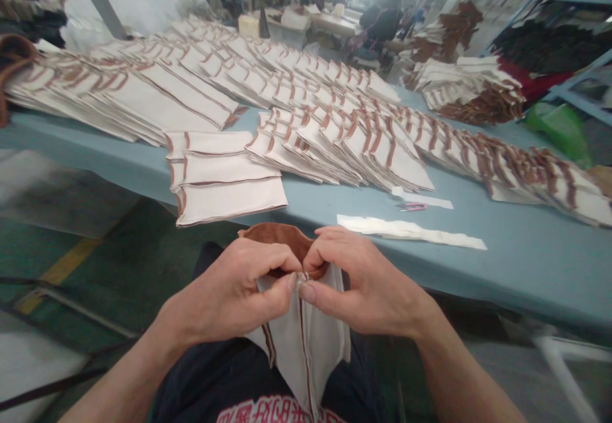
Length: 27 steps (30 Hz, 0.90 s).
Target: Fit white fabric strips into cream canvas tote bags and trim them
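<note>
In my lap I hold a cream canvas bag (pixel 306 346) with brown edging, its brown inner lining (pixel 275 241) showing at the top. My left hand (pixel 234 289) and my right hand (pixel 363 282) pinch its top edge from either side. Their thumbs and fingers meet around a small metal part (pixel 302 281), perhaps a zip end or pull, mostly hidden by my fingers. The lower end of the bag hangs down over my dark trousers (pixel 268 378).
A blue-grey table (pixel 502 270) in front of me carries long overlapping rows of brown-trimmed canvas pieces (pixel 344 145). A pink-handled pair of snips (pixel 411 206) and a white fabric strip (pixel 411 231) lie near its edge. Further back, a co-worker (pixel 382 27) stands beside more stacks (pixel 468 85).
</note>
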Each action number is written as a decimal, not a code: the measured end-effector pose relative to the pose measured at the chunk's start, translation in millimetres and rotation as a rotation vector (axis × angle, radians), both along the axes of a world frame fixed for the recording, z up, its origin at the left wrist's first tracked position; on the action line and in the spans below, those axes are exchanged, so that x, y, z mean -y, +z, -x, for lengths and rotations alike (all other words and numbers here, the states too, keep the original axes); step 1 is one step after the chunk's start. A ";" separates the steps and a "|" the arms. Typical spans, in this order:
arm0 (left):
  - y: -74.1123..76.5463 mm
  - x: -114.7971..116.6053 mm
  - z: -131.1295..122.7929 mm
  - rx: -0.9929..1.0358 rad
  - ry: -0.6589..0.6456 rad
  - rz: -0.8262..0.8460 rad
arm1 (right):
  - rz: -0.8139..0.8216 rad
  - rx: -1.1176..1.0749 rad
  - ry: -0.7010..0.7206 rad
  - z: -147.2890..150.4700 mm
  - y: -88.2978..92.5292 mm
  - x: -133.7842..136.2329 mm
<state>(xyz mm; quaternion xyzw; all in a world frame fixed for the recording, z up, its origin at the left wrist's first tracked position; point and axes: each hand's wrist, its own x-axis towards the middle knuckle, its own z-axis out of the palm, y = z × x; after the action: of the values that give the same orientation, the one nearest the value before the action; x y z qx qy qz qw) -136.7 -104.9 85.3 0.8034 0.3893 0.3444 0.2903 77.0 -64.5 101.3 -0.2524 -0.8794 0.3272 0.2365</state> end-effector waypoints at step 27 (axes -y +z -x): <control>4.0 8.2 -0.8 0.096 0.094 0.318 | -0.165 -0.005 -0.072 9.6 -2.2 6.6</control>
<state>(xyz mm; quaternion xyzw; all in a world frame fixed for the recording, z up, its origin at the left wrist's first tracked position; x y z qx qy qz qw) -135.9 -113.1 89.3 0.7111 0.4615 0.3296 0.4156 67.5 -71.2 99.2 -0.2629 -0.8931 0.2455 0.2702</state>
